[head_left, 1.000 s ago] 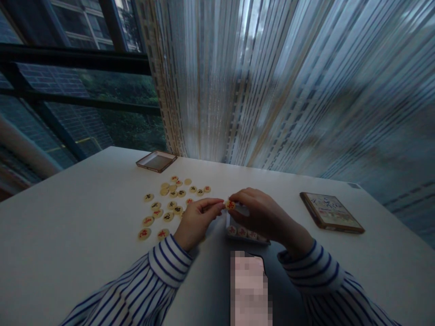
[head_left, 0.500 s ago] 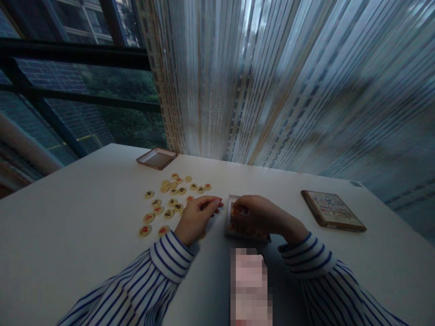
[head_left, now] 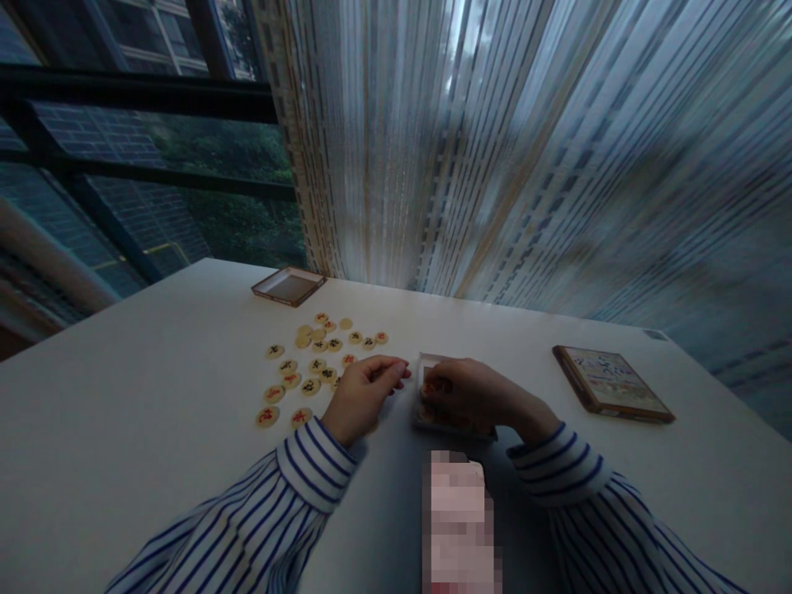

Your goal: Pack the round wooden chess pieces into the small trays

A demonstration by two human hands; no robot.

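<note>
Round wooden pieces (head_left: 310,387) with red or black characters lie scattered on the white table (head_left: 186,355), several of them blank side up. My left hand (head_left: 368,394) is just right of them, its fingers pinched together; whatever they hold, if anything, is too small to make out. Over a small open box (head_left: 426,424) my right hand (head_left: 476,396) is closed, its fingertips on a round piece (head_left: 426,389) at the box's left side. More pieces sit in the box, mostly hidden under that hand.
An open shallow box lid (head_left: 289,287) is at the back left. On the right lies a flat box (head_left: 612,384) with a printed cover. A pixelated object (head_left: 459,520) is at the front edge. String curtains (head_left: 396,165) and a window stand behind the table.
The view has shifted slightly, so things on the table appear a little further right. Both hands hold nearly the same poses.
</note>
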